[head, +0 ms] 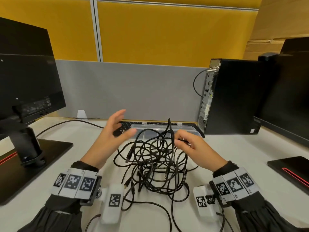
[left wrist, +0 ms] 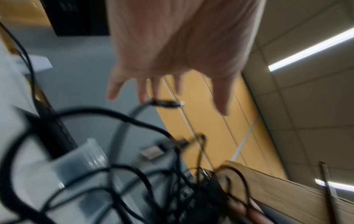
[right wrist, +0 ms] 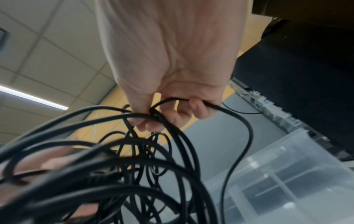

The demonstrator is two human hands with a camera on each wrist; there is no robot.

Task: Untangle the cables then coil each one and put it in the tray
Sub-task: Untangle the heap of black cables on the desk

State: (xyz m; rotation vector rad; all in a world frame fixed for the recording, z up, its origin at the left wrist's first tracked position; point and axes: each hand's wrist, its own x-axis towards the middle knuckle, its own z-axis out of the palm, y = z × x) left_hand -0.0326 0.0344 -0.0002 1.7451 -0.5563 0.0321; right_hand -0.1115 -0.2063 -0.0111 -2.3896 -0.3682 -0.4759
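A tangle of black cables [head: 153, 166] lies on the white desk between my hands, with part of it lifted. My right hand [head: 185, 143] grips several cable strands [right wrist: 172, 112] at the right top of the tangle, fingers curled round them. My left hand [head: 117, 129] hovers at the tangle's upper left, fingers spread and holding nothing; its fingers [left wrist: 141, 94] look blurred in the left wrist view. The clear plastic tray [head: 184, 128] with dividers stands just behind the tangle, and its wall [right wrist: 277, 171] shows in the right wrist view.
A keyboard [head: 123, 127] lies behind the tray. A black monitor [head: 28, 84] on its stand [head: 30, 151] fills the left side. A black computer tower [head: 230, 96] stands at the back right, with another monitor base [head: 291, 166] at the right edge. A grey and yellow partition [head: 133, 89] closes the back.
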